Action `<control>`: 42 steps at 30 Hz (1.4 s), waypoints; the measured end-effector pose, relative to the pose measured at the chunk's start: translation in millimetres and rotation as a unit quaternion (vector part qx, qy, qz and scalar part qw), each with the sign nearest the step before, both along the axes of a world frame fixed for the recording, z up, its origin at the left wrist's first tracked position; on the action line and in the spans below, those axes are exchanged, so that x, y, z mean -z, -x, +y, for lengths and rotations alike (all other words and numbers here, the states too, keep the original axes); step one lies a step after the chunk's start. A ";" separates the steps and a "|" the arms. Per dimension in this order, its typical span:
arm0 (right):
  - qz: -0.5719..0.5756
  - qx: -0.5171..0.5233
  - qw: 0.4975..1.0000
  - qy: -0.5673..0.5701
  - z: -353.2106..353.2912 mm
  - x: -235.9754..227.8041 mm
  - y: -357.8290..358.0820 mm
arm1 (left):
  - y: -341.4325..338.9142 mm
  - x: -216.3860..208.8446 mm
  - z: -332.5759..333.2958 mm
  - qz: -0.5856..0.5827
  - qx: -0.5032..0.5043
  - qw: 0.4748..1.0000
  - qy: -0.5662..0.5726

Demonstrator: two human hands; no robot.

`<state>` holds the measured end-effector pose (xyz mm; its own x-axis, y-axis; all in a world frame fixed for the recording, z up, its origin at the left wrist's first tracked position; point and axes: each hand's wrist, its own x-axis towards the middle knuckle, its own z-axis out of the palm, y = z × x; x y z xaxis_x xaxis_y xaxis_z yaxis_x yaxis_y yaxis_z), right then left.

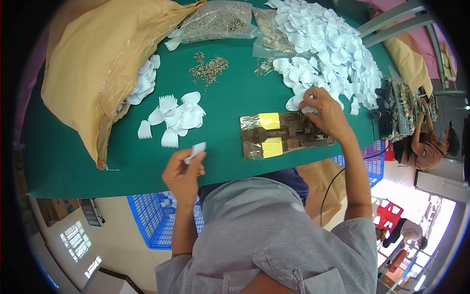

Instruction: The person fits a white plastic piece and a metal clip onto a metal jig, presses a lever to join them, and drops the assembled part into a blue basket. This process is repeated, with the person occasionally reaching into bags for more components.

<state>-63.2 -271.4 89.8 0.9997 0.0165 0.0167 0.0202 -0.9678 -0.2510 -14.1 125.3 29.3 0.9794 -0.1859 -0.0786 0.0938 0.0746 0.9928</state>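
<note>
My left hand (pixel 182 172), near the front of the green table, pinches a small white plastic piece (pixel 197 152) between thumb and fingers. My right hand (pixel 323 111) reaches to the near edge of a large heap of white toothed pieces (pixel 325 41), its fingers closed on one white piece (pixel 307 104). Below that hand lies a flat brown fixture (pixel 250 137) wrapped in shiny tape, with two yellow patches and small dark parts along its middle. A smaller group of white toothed pieces (pixel 178 116) rests beyond my left hand.
Small metal bits (pixel 209 68) are scattered farther back, near clear plastic bags (pixel 220 22). A large tan sack (pixel 93 63) with white pieces spilling out stands at left. Blue baskets (pixel 149 220) sit below the table edge. Two other people (pixel 426 147) are off to the right.
</note>
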 end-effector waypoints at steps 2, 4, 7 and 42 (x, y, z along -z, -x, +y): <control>0.040 -0.012 0.999 0.013 -1.3 -9.2 -8.6 | -4.6 -8.4 -16.4 0.015 0.061 0.998 0.011; 0.079 0.000 0.997 0.018 -10.8 -7.7 -6.6 | -15.6 -15.7 -35.9 0.015 0.136 0.990 0.045; 0.036 0.039 0.998 -0.035 -3.4 -13.0 -2.4 | -23.0 -13.1 -45.8 -0.027 0.206 0.977 0.046; -0.110 -0.011 0.904 -0.413 55.6 26.1 8.3 | 1.5 -21.5 -131.1 -0.448 0.172 0.815 -0.325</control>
<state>-71.5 -215.8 63.7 0.9705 -0.0714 0.2304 0.1747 -0.4506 -0.8755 -15.6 -5.8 50.8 0.5963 -0.6655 0.4490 -0.7864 -0.3715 0.4936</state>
